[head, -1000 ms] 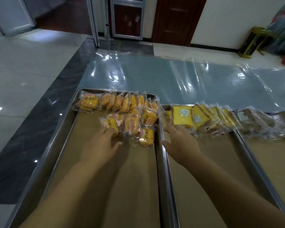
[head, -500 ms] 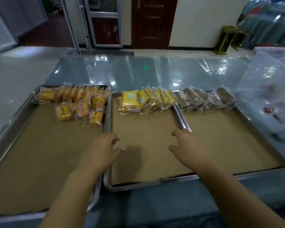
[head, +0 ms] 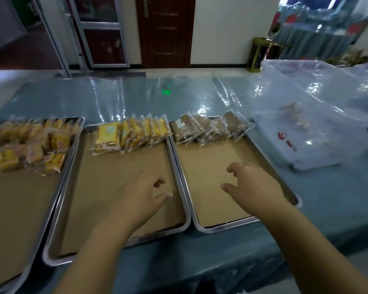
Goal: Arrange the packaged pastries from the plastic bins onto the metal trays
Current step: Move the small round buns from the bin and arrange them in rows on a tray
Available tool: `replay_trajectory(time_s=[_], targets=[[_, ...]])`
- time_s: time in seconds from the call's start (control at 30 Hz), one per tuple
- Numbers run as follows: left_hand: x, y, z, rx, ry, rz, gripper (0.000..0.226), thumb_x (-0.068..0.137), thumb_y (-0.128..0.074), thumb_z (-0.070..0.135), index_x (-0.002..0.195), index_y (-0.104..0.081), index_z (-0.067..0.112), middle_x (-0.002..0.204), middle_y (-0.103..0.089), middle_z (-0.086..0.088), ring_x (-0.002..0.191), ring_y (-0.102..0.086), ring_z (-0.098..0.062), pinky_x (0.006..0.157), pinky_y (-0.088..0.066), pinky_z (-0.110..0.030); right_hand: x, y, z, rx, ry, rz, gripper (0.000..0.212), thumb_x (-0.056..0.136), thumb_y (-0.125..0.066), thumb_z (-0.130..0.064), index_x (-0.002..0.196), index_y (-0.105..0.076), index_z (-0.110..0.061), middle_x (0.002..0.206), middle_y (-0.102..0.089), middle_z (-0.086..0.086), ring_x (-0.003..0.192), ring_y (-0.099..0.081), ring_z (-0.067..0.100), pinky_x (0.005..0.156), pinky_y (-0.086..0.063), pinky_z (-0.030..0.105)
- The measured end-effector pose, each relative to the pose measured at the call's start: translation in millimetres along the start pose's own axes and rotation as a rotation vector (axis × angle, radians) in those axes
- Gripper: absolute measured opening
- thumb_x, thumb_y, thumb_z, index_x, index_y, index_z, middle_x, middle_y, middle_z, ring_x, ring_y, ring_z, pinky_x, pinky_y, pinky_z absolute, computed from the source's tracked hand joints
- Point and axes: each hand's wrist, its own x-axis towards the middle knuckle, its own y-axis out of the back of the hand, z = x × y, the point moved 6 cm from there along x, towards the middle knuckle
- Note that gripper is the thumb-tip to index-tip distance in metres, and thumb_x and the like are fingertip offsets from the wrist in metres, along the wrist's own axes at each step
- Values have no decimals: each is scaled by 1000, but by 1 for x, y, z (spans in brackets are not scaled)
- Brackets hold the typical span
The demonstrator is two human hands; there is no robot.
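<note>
Three metal trays lined with brown paper lie side by side: the left tray (head: 57, 187), the middle tray (head: 179, 228) and the right tray (head: 227, 229). Orange-yellow wrapped pastries (head: 30, 145) fill the far end of the left tray. Yellow packaged cakes (head: 130, 134) line the far end of the middle tray, and brown packaged cakes (head: 208, 128) that of the right one. My left hand (head: 140, 198) hovers over the middle tray, holding nothing, fingers loosely apart. My right hand (head: 253, 187) hovers over the right tray, also holding nothing.
A white plastic bin (head: 306, 149) draped in a clear plastic bag stands right of the trays, with pale pastries dimly visible inside. The table (head: 136, 96) is covered with shiny teal plastic sheeting. A dark door and a glass door stand behind.
The view has swung right, from the left tray to all three trays and the bin. Both hands have moved rightward, away from the left tray's pastries, and hold nothing.
</note>
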Motion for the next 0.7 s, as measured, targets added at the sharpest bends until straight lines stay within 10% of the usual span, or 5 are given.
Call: replay_trajectory(time_s=[0.7], targets=[[230, -46, 252, 25, -349, 43, 21, 76, -59, 54, 90, -57, 38, 82, -56, 23, 78, -55, 2, 65, -47, -23, 169, 188, 176, -111, 90, 185, 46, 82, -55, -59, 120, -49, -34, 108, -62, -8, 94, -56, 17, 75, -45, 32]])
